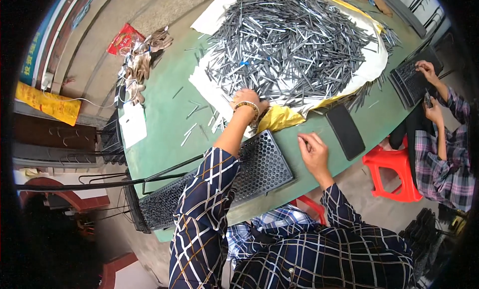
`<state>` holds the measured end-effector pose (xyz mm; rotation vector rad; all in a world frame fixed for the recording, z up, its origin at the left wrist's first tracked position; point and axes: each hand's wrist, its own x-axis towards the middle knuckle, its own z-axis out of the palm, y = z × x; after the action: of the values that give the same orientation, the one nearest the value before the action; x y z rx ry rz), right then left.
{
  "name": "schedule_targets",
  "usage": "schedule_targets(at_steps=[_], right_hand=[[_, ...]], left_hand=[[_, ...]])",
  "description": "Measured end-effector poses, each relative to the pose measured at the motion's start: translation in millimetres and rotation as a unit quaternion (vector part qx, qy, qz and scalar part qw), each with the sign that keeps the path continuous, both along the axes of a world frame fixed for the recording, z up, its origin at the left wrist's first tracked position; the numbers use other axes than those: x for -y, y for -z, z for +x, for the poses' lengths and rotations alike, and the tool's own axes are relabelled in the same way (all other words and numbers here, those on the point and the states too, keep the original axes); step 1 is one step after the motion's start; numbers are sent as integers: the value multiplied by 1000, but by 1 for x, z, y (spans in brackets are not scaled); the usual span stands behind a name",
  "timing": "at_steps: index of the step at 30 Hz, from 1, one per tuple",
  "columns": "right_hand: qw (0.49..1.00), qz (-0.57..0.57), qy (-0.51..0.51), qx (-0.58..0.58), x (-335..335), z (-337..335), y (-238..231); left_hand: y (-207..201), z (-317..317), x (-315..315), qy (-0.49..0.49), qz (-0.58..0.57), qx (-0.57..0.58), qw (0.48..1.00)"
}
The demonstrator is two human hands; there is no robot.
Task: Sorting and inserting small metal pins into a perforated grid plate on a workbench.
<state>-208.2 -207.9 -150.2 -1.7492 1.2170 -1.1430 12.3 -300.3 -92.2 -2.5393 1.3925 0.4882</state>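
Note:
My left hand (246,100), with a beaded bracelet at the wrist, reaches to the near edge of a big heap of thin dark grey and black strips (294,44). Its fingers are curled down, and what they hold is hidden. Below it, partly covered by my left sleeve, lies a long black tray with rows of round holes (264,164). To the right of that tray hovers my right hand (315,155), thumb and fingers drawn together; anything between them is too small to make out. White and yellow sheeting (281,118) lies under the heap.
A flat black pad (345,132) rests on the green table (167,117) at right. Gloves (141,64) and a white paper (133,124) lie left. A black bar (100,186) crosses in from the left. Another person's hands (433,110) work at a black tray (406,82) beyond a red stool (391,172).

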Motion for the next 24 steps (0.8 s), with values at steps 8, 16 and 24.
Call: schedule_targets(at_steps=[8,16,24], right_hand=[[1000,9,0,15,-1,0,-1],[1000,0,-2,16,-1,1,-3],[1000,-8,-9,16,-1,3,-4]], left_hand=[[8,0,-7,-5,39,-44,998],[7,11,-16,-2,-25,-69,997],[43,56,-12,-31,-183,-80,979]])
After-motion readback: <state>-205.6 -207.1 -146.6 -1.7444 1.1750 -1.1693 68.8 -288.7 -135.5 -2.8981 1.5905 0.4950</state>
